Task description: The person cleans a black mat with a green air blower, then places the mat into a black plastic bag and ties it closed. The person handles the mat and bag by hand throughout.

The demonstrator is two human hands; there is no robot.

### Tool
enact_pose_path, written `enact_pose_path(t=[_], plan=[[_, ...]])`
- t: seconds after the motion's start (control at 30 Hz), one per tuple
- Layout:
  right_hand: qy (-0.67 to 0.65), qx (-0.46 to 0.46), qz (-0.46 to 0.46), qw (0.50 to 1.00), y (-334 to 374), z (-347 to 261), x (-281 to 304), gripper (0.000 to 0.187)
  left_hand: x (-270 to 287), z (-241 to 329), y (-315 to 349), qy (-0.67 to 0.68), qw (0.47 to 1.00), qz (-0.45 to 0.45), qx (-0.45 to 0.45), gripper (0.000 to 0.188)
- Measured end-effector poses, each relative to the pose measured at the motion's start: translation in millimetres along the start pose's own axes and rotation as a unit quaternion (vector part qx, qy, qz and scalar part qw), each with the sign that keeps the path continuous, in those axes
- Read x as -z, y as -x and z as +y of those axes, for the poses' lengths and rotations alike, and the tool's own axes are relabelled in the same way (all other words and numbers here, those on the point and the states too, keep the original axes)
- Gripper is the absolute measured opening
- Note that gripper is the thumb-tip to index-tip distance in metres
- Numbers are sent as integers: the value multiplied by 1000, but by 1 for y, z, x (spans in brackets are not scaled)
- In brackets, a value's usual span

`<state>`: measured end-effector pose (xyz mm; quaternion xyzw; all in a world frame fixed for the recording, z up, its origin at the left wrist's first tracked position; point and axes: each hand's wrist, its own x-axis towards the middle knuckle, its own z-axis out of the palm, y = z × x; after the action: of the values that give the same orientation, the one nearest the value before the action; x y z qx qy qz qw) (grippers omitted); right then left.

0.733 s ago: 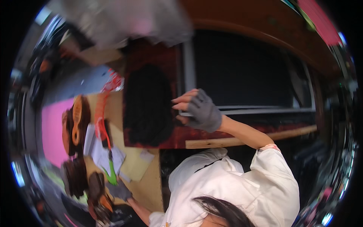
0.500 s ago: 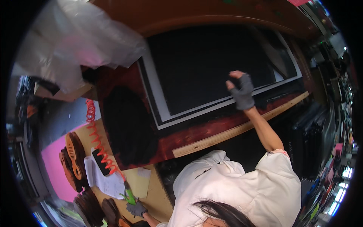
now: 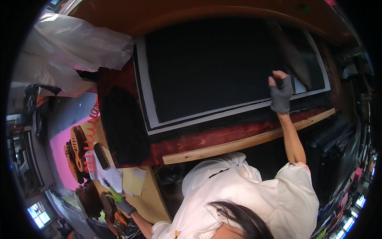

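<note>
Hands well apart. Left hand [image 3: 125, 206], grey fingerless glove, looks wrapped around the back end of a green tool [image 3: 114, 197], probably an air gun; exact finger placement too small to tell. Tool sits low at left, over the tan table [image 3: 153, 201], its front end by the white papers [image 3: 113, 179]. Right hand [image 3: 281, 95], same glove, is up over the right part of a black panel [image 3: 211, 71] in a grey frame [image 3: 150, 107]; thumb stands off from the half-curled fingers, nothing seen between them, contact with the panel can't be told. Red coiled hose [image 3: 91, 133] runs down past the brown shoe soles [image 3: 77, 149] and a dark phone-like slab [image 3: 101, 156]. Risks, my judgement: a tug on the hose could snag its coils on the soles or drag the slab off the papers; if the tool does blow air, a squeeze at this angle could scatter the loose sheets and the yellowish sheet [image 3: 134, 182] next to them. Arms spread this wide and gaze maybe on one side, so the left grip could slip or misfire unnoticed. Right forearm crosses the wooden strip [image 3: 246, 137]; dropping the arm could knock its elbow on that edge.
</note>
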<state>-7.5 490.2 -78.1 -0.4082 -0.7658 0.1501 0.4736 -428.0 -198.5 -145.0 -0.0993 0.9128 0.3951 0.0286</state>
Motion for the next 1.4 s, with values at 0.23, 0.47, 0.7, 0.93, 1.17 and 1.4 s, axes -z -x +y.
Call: enact_pose_path(t=[0.23,0.47,0.7,0.93,1.17,1.4], plan=[[-332,222,-295,868,35,-165,-82,74,-135,228,147,563,759,-326,-29,41],[-249,29,-559,790,40,-197,-75,61,-225,322,254,470,693,-545,41,48],[11,260,-578,774,27,-149,-47,29,-146,380,231,-115,607,-326,-716,65],[-28,319,-528,786,11,-171,-43,29,-205,384,177,-302,533,-438,-657,45],[28,181,-77,980,-9,-69,-25,54,-209,429,205,-340,587,-254,-689,8],[26,-25,52,998,-21,-11,-2,17,-271,458,170,-387,672,-129,-618,11]])
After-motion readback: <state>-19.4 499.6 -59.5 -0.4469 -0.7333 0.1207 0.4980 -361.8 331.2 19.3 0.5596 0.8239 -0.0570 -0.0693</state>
